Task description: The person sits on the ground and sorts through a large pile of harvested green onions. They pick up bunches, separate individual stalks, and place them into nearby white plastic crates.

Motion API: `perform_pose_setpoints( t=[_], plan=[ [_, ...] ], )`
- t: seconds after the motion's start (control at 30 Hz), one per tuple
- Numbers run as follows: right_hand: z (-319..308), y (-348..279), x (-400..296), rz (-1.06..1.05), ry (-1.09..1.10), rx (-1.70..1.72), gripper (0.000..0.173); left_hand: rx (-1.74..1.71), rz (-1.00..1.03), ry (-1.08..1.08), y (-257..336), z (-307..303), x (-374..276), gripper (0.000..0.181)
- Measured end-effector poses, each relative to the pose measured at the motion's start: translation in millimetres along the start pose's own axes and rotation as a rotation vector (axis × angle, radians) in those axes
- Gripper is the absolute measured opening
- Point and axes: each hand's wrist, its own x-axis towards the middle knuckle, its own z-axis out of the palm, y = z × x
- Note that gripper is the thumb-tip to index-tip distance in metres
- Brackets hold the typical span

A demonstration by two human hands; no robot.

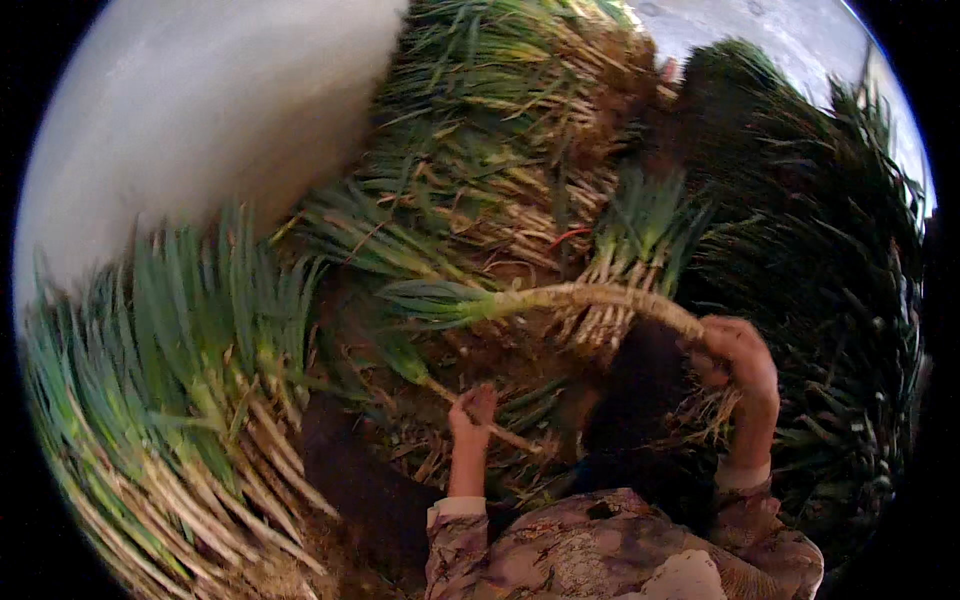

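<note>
My right hand (739,352) grips a large curved green onion stalk (592,295) near its root end. Its leaves fan out to the left, and dirty roots hang below the hand. In my left hand (474,409) is a thinner green onion (439,388), held around its pale shaft with the leaves up and left and the root end down and right. Behind the large stalk lies a group of green onions (619,262), leaves away from me and white ends toward me. Soil and loose leaves (525,405) cover the ground between my hands.
On the left a thick row of green onions (195,420) leans with leaves upward. Heaped green onions (510,127) lie at the far side. A dark mass of leaves (810,262) fills the right. A pale, blurred surface (210,97) takes up the upper left.
</note>
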Motion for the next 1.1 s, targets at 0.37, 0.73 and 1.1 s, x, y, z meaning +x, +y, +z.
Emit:
perform_pose_setpoints(
  t=[0.37, 0.73, 1.1],
  plan=[
    [-76, -39, -10, -0.581, 0.472, 0.413, 0.024, 0.105, -0.006, 0.140, -18, 4, 2, 0.024],
    [-54, -10, 100, -0.668, 1.061, -0.471, 0.027, 0.295, 0.043, 0.021, -9, -5, 10, 0.028],
    [-93, 93, 222, 0.072, 0.714, -0.110, 0.040, 0.211, 0.101, 0.274, 3, -2, -32, 0.021]
  ],
)
